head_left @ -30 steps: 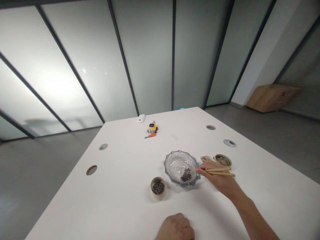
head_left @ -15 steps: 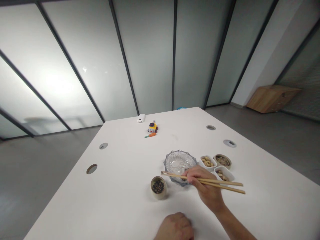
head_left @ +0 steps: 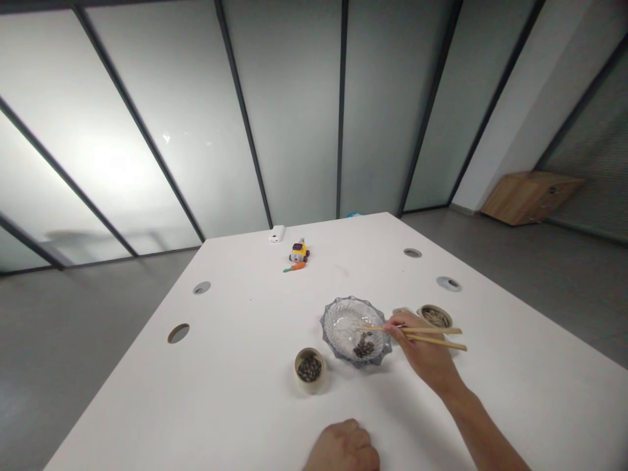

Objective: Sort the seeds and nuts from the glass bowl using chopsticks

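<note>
My right hand is closed around a pair of chopsticks, thumb and fingers pinching them partway along. Their tips reach over the glass bowl; they are too fine at this distance for me to tell whether anything sits between them. My left hand is curled into a loose fist near the table's close edge, palm hidden.

In the glass bowl, dark beans lie heaped on the near right side. The cup just beside it, nearer me and to the left, holds similar dark beans. Beyond my right hand, a round dish holds pale, slender seeds.

The chopsticks run crosswise, tips pointing left, blunt ends splayed apart to the right.
</note>
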The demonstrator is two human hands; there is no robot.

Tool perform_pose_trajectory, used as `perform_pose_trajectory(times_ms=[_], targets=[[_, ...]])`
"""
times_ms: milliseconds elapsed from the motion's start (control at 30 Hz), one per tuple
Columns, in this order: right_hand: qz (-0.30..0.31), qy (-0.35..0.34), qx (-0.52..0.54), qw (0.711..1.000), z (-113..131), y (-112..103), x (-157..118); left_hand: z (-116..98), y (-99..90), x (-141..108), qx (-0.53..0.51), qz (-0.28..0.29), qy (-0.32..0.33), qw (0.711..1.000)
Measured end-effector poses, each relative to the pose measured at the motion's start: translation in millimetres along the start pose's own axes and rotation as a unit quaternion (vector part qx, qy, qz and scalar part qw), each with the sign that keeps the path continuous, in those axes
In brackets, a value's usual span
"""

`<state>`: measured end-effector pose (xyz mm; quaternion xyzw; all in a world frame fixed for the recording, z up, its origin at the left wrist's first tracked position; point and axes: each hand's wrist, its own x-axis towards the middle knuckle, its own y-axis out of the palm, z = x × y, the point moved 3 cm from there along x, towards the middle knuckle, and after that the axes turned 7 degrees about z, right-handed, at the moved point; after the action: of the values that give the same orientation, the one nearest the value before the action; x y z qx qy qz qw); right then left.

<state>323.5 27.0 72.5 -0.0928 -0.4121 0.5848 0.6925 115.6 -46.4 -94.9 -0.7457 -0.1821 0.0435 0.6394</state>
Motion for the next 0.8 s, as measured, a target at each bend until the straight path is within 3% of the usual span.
perform_pose_trajectory(times_ms=[300, 800], targets=[[0.063, 0.025, -0.036, 0.997, -6.1, 7.6, -1.9, 0.3, -2.4, -0.9, -0.014, 0.040, 0.004, 0.999], [0.067, 0.009, -0.037, 0.997, -8.0, 1.8, -2.9, 0.5, 1.4, -1.1, -0.007, 0.014, 0.004, 1.000]])
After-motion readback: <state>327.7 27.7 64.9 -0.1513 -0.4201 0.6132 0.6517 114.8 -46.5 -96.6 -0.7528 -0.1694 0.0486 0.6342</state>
